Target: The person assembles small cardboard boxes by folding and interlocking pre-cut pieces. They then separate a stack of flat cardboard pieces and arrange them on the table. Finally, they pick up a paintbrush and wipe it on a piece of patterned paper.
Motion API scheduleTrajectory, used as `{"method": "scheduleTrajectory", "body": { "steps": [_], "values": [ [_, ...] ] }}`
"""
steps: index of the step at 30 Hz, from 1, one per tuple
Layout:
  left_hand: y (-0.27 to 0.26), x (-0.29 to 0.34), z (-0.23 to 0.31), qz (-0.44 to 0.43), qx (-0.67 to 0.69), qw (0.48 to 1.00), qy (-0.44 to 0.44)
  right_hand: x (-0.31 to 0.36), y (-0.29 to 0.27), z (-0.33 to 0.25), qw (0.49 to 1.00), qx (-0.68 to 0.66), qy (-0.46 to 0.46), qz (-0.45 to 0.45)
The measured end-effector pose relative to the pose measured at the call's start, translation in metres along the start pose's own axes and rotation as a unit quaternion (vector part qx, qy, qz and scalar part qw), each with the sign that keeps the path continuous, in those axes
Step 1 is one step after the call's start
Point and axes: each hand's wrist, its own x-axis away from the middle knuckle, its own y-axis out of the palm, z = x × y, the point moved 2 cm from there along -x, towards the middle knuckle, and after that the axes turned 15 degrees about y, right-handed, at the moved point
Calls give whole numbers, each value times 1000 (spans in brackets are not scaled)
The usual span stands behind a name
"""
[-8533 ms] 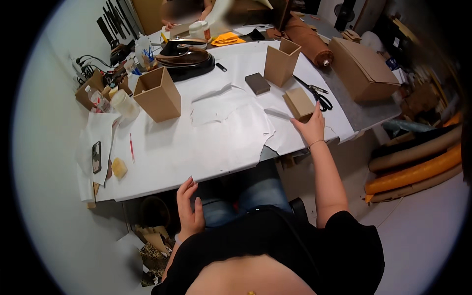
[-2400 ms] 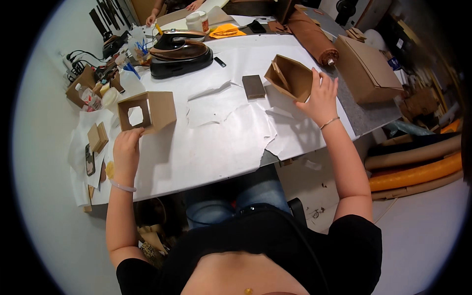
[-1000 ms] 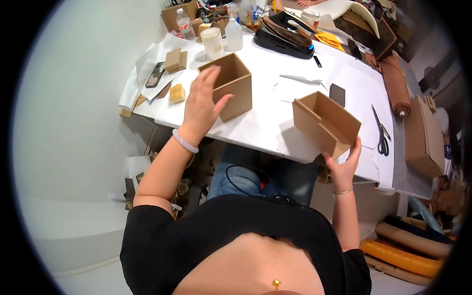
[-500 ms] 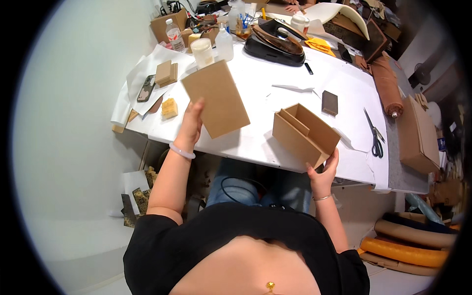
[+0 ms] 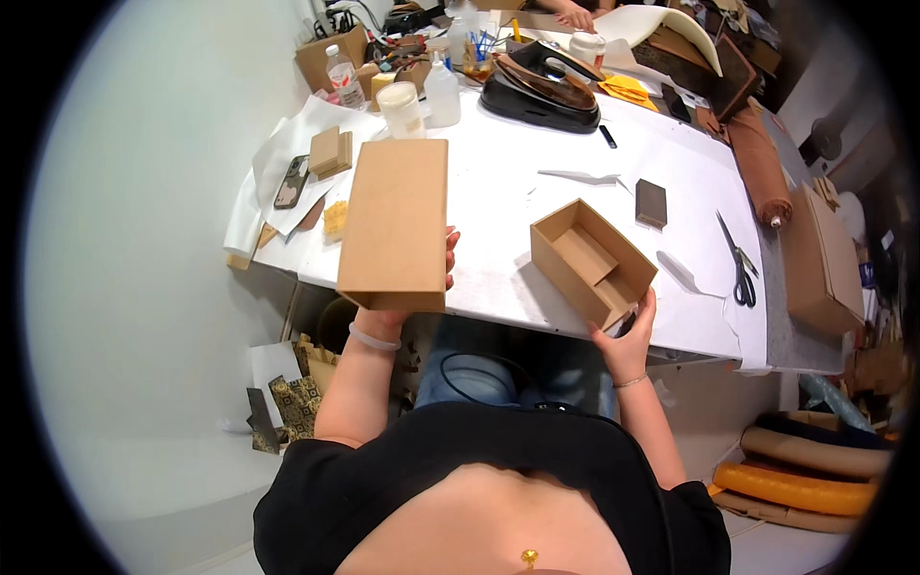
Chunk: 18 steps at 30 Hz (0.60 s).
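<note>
My left hand [image 5: 451, 255] is closed around a plain brown cardboard box [image 5: 395, 216], holding it up over the table's near left edge. The palm is hidden behind it; only fingertips show along its right side, with the wrist below. At the table's front edge, my right hand [image 5: 628, 337] grips the near right corner of an open-topped brown cardboard box [image 5: 578, 278]. A low step or divider [image 5: 599, 265] is visible inside that box, which appears to rest on the white tabletop.
A dark block [image 5: 651, 204] and black-handled scissors [image 5: 741, 273] lie to the right. An iron [image 5: 546, 81] stands on its base at the back. A phone [image 5: 291, 182], stacked brown boards [image 5: 331, 151] and a yellow sponge-like block [image 5: 335, 220] lie left. Another person's hand [image 5: 575, 16] shows far back.
My left hand has turned its box more upright and lowered it slightly, now with a second face showing. The open box under my right hand has tilted, showing more of its inside.
</note>
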Motion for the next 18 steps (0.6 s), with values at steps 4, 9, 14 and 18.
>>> {"method": "scheduleTrajectory", "body": {
  "steps": [4, 9, 14, 18],
  "values": [
    [-3, -2, -3, -42, -193, 980, 15, 0, -2, 1, 996, 90, -7, 4],
    [-19, -23, -6, -64, -424, 893, 135, 1, -9, 13, 968, 245, -38, 29],
    [1, -1, -11, -24, -270, 950, 155, 2, -6, 5, 962, 272, -5, 19],
    [16, 5, -13, 51, -135, 983, 115, 4, -6, -6, 964, 266, 14, 2]
  ]
}}
